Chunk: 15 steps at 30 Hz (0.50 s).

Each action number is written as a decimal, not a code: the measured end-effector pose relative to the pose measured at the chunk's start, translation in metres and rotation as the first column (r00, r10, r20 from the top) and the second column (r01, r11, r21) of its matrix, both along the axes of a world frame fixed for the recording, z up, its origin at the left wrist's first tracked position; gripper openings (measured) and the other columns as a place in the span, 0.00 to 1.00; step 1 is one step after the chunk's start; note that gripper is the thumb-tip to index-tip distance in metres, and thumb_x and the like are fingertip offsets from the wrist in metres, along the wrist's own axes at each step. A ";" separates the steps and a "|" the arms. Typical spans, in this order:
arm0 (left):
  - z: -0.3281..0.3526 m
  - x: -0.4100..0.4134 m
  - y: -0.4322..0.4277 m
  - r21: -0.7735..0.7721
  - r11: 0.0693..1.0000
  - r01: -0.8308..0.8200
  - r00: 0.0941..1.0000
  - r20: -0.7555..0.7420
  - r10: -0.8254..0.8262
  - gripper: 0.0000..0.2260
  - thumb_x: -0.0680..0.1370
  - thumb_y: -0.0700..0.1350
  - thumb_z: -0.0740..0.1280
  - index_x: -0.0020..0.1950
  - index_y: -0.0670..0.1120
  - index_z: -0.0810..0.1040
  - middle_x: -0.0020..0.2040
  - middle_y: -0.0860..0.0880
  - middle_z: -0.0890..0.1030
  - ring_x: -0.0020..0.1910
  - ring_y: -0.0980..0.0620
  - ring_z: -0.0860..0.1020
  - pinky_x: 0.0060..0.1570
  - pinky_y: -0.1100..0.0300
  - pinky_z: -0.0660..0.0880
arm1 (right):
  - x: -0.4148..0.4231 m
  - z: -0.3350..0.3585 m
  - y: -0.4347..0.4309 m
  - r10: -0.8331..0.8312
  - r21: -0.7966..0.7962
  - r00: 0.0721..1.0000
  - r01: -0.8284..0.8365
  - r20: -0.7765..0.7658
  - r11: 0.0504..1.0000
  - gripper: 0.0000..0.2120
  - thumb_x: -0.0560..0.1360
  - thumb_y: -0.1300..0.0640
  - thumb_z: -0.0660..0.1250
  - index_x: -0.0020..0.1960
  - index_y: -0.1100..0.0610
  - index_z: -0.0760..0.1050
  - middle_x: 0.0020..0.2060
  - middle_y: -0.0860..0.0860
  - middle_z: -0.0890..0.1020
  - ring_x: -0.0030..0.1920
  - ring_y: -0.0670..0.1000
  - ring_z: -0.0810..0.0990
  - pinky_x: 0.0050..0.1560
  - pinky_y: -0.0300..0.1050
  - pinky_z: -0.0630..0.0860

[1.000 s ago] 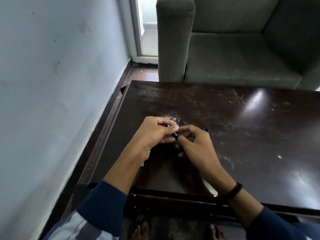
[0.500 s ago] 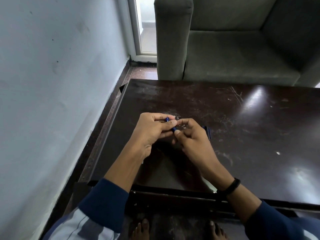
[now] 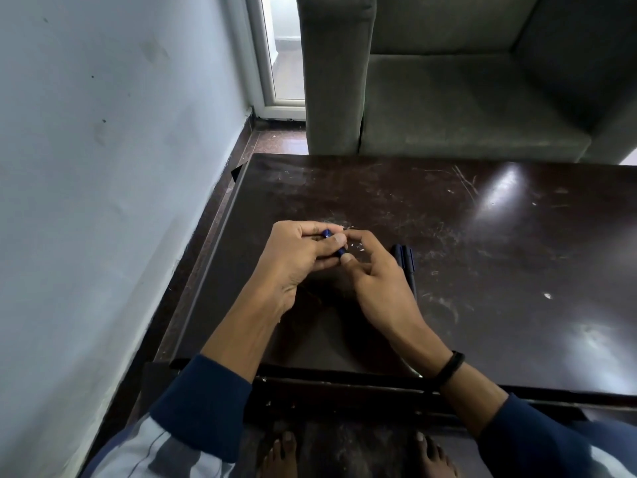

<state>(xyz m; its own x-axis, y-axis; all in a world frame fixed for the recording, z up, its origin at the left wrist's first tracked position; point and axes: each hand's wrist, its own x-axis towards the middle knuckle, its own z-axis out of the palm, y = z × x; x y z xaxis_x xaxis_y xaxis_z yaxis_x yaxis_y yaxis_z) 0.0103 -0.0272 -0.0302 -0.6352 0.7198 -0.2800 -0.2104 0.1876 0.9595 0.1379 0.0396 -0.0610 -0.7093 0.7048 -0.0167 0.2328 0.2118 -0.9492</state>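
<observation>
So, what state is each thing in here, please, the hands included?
left hand: grips the blue piece.
right hand: pinches the blue piece's end.
blue piece: held between both hands.
pens: lying on the table, partly behind the right hand.
table: scratched, glossy.

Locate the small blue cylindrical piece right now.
Head view, centre-left: the small blue cylindrical piece is pinched between the left hand and right hand above the dark scratched table, left of the dark pens.
</observation>
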 end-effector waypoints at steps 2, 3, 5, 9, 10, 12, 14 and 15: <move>0.000 0.000 -0.001 0.004 1.000 0.002 1.000 -0.004 -0.002 0.08 0.76 0.35 0.73 0.53 0.42 0.86 0.47 0.42 0.87 0.47 0.48 0.87 0.45 0.58 0.83 | -0.001 0.000 -0.003 -0.002 -0.019 1.000 0.002 -0.010 1.000 0.15 0.85 0.54 0.61 0.62 0.33 0.72 0.37 0.56 0.83 0.31 0.51 0.74 0.33 0.55 0.72; 0.000 -0.001 -0.001 0.007 1.000 0.004 1.000 -0.006 -0.004 0.08 0.75 0.35 0.74 0.53 0.42 0.86 0.47 0.43 0.87 0.47 0.48 0.87 0.44 0.58 0.83 | -0.001 -0.001 -0.004 -0.003 -0.037 1.000 0.002 -0.013 0.999 0.14 0.85 0.53 0.60 0.62 0.33 0.72 0.41 0.57 0.84 0.33 0.54 0.76 0.35 0.58 0.75; -0.001 -0.003 -0.001 0.017 1.000 -0.002 1.000 -0.013 0.002 0.07 0.76 0.35 0.74 0.53 0.43 0.86 0.47 0.43 0.87 0.48 0.49 0.87 0.44 0.59 0.83 | -0.003 -0.005 -0.004 0.001 -0.083 1.000 -0.001 -0.003 0.997 0.13 0.85 0.51 0.60 0.64 0.35 0.71 0.38 0.53 0.84 0.33 0.55 0.75 0.36 0.57 0.73; -0.002 -0.015 0.000 0.055 0.992 -0.114 0.991 -0.061 0.117 0.07 0.77 0.36 0.72 0.54 0.42 0.83 0.45 0.44 0.86 0.44 0.51 0.86 0.42 0.62 0.82 | -0.006 -0.009 0.001 0.027 -0.180 0.999 -0.019 0.040 0.983 0.11 0.85 0.53 0.60 0.64 0.41 0.72 0.25 0.43 0.75 0.28 0.44 0.69 0.33 0.46 0.67; -0.002 -0.019 0.000 0.068 0.986 -0.149 0.985 -0.081 0.155 0.07 0.78 0.36 0.72 0.55 0.42 0.83 0.44 0.44 0.85 0.43 0.53 0.85 0.42 0.63 0.82 | -0.007 -0.009 0.001 0.028 -0.205 0.998 -0.016 0.054 0.979 0.10 0.85 0.53 0.60 0.63 0.43 0.73 0.25 0.43 0.75 0.27 0.42 0.69 0.31 0.43 0.67; -0.002 -0.028 -0.001 0.067 0.980 -0.186 0.970 -0.149 0.194 0.07 0.79 0.38 0.71 0.56 0.44 0.83 0.43 0.46 0.85 0.40 0.56 0.84 0.41 0.66 0.81 | -0.006 -0.005 0.003 0.014 -0.262 0.998 0.004 0.068 0.965 0.09 0.85 0.54 0.59 0.62 0.48 0.75 0.27 0.45 0.76 0.25 0.41 0.70 0.27 0.40 0.68; -0.005 -0.033 -0.003 0.002 0.990 -0.141 0.959 -0.250 0.137 0.06 0.78 0.39 0.73 0.53 0.47 0.84 0.43 0.48 0.85 0.39 0.57 0.83 0.38 0.67 0.79 | -0.006 -0.002 0.005 -0.026 -0.346 0.999 0.037 0.038 0.938 0.09 0.86 0.56 0.59 0.62 0.53 0.76 0.29 0.48 0.78 0.26 0.44 0.72 0.27 0.40 0.71; -0.009 -0.034 -0.003 -0.062 0.994 -0.090 0.951 -0.300 0.068 0.05 0.77 0.40 0.74 0.51 0.49 0.85 0.43 0.49 0.85 0.39 0.57 0.83 0.38 0.66 0.78 | -0.006 0.001 0.006 -0.060 -0.401 0.998 0.058 0.007 0.914 0.09 0.86 0.58 0.60 0.62 0.55 0.77 0.31 0.50 0.78 0.28 0.45 0.73 0.29 0.40 0.73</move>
